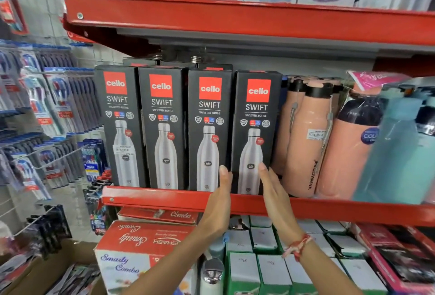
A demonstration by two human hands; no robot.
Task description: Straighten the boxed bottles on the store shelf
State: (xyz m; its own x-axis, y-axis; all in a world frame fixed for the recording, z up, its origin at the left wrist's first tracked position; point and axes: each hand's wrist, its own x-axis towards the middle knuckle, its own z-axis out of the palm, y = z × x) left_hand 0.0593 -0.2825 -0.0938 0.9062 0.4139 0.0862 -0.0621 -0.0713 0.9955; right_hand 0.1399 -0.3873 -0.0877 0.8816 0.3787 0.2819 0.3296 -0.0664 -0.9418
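Observation:
Several tall black Cello Swift bottle boxes stand upright in a front row on the red middle shelf [164, 200], more boxes behind them. The rightmost box [255, 115] stands beside the third box [208, 115]. My left hand [220, 203] is flat with fingers together, its fingertips at the seam between those two boxes near their base. My right hand [274, 191], also flat and holding nothing, has its fingertips against the lower front right of the rightmost box. A red thread band circles my right wrist.
Peach bottles [303, 144] and a teal bottle [400, 148] crowd the shelf right of the boxes. A red upper shelf [235, 21] carries Modware boxes. Below lie Smarty Combo cartons [141, 245] and green-white boxes [263, 271]. Toothbrush packs [54, 106] hang at left.

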